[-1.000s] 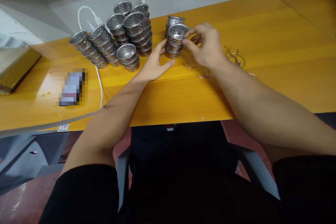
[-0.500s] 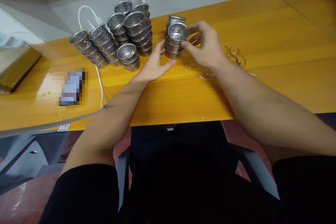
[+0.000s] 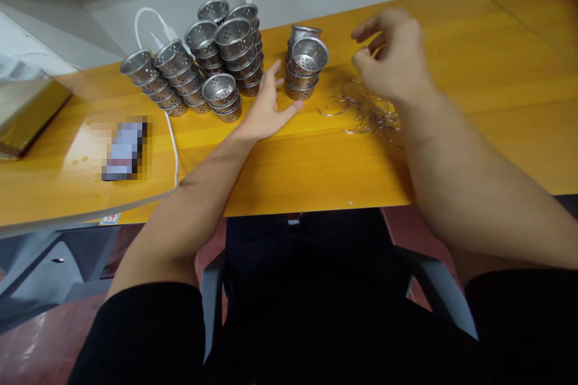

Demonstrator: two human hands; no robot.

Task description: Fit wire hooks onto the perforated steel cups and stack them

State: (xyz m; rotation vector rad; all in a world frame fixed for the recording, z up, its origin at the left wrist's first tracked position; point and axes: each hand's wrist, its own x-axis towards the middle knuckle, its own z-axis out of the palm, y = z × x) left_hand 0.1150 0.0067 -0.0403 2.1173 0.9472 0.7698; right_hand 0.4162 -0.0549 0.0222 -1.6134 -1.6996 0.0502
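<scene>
A stack of perforated metal cups, like sink strainer baskets, stands upright on the table, with a second stack partly hidden right behind it. My left hand rests just left of the front stack, fingers apart and holding nothing. To the right, raised above the table, is my right hand, its fingers loosely curved and parted with nothing between them. Below and left of it lies a tangle of thin curved metal wires, partly covered by my right forearm.
Several more stacks of the cups stand at the back left. A phone with a blurred screen lies at the left, near a white cable. A box sits at the far left of the wooden table.
My right hand has left the rim of the front stack's top cup and moved right, uncovering more of the wires. My left hand has hardly moved.
</scene>
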